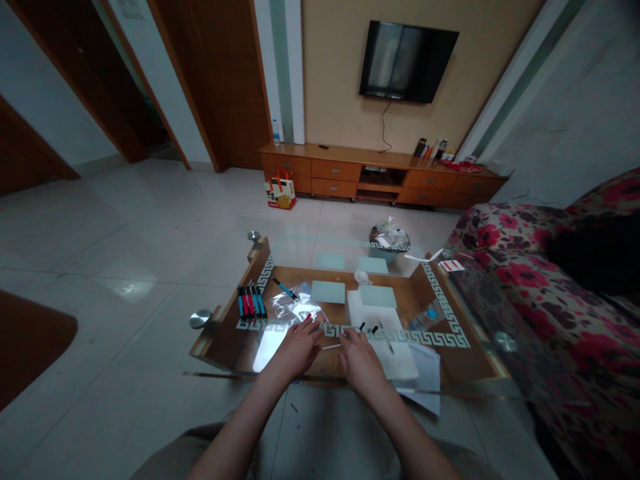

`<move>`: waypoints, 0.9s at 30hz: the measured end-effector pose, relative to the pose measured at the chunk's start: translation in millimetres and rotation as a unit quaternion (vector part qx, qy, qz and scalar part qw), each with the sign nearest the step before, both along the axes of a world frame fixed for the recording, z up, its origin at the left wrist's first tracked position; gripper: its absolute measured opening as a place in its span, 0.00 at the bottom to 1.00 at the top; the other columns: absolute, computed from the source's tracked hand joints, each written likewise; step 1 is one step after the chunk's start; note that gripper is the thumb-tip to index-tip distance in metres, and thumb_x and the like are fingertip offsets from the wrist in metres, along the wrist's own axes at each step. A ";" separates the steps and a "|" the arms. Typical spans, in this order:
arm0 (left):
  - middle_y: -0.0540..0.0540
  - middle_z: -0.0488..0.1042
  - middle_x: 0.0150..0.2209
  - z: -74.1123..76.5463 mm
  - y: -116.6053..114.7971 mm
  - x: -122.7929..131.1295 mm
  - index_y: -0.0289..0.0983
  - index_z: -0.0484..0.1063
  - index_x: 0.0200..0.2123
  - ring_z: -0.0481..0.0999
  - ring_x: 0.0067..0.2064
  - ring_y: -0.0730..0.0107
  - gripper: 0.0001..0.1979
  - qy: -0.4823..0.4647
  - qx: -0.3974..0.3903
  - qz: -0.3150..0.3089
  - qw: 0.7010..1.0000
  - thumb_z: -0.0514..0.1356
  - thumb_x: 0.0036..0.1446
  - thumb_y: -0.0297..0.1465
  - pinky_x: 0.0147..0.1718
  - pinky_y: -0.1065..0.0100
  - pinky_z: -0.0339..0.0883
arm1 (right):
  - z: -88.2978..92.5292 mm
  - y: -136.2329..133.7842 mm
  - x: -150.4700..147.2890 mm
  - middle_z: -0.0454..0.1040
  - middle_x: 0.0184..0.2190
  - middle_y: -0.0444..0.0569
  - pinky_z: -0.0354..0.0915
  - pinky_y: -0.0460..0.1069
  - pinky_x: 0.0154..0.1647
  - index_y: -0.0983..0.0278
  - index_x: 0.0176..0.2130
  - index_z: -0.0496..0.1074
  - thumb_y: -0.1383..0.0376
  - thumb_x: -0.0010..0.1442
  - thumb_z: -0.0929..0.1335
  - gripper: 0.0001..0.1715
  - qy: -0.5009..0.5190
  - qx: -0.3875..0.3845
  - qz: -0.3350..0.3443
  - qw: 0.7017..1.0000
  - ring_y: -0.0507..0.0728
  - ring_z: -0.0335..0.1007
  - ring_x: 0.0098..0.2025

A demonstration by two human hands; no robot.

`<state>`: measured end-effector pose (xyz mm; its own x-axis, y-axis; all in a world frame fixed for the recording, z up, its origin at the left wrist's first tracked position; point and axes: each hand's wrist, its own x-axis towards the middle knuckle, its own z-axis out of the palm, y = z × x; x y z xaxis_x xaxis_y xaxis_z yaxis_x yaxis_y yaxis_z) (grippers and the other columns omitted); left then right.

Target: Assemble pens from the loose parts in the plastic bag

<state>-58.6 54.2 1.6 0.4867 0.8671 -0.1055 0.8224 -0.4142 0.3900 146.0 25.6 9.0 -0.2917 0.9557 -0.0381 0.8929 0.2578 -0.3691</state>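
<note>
My left hand [300, 347] is over the near edge of the glass table, fingers bent and close together. A small red piece [309, 317] shows at its fingertips, perhaps part of a pen. My right hand [359, 357] is beside it with fingers curled down; what they grip is hidden. A thin white stick [331, 347] lies between the two hands. Just beyond my right fingers are two small black pieces, one a black cap-like piece [375, 329]. A clear plastic bag [295, 307] lies past my left hand, with a blue and black pen [285, 289] by it.
A row of red and blue pens [251, 303] lies at the table's left. Under the glass [330, 292] are a white box [373, 310], papers [427, 373] and a bottle [425, 319]. Behind stands a full waste bin [389, 240]; a flowered sofa [515, 247] is at right.
</note>
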 end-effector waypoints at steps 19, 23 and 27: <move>0.40 0.67 0.61 0.9 1.3 4.2 0.40 0.69 0.56 0.61 0.64 0.54 0.19 -0.002 0.004 0.009 1.000 0.54 0.62 0.26 0.59 0.53 0.57 | -2.9 2.8 -1.0 0.68 0.51 0.58 0.61 0.54 0.60 0.66 0.48 0.74 0.72 0.59 0.65 0.17 0.073 -0.006 -0.006 0.997 0.63 0.64 0.55; 0.40 0.68 0.59 -3.3 1.6 3.2 0.39 0.70 0.55 0.61 0.63 0.54 0.18 -0.004 0.013 0.010 1.000 0.55 0.62 0.27 0.59 0.54 0.58 | -8.0 4.1 0.3 0.69 0.48 0.58 0.61 0.54 0.60 0.66 0.44 0.75 0.72 0.58 0.65 0.14 0.095 -0.004 -0.010 0.995 0.62 0.65 0.53; 0.41 0.71 0.56 -3.4 4.0 0.7 0.39 0.73 0.52 0.64 0.62 0.55 0.16 -0.023 0.031 0.011 0.999 0.55 0.62 0.27 0.59 0.56 0.58 | -12.3 7.4 1.4 0.69 0.46 0.57 0.63 0.52 0.57 0.67 0.39 0.76 0.76 0.56 0.64 0.14 0.127 0.007 -0.009 0.992 0.60 0.67 0.50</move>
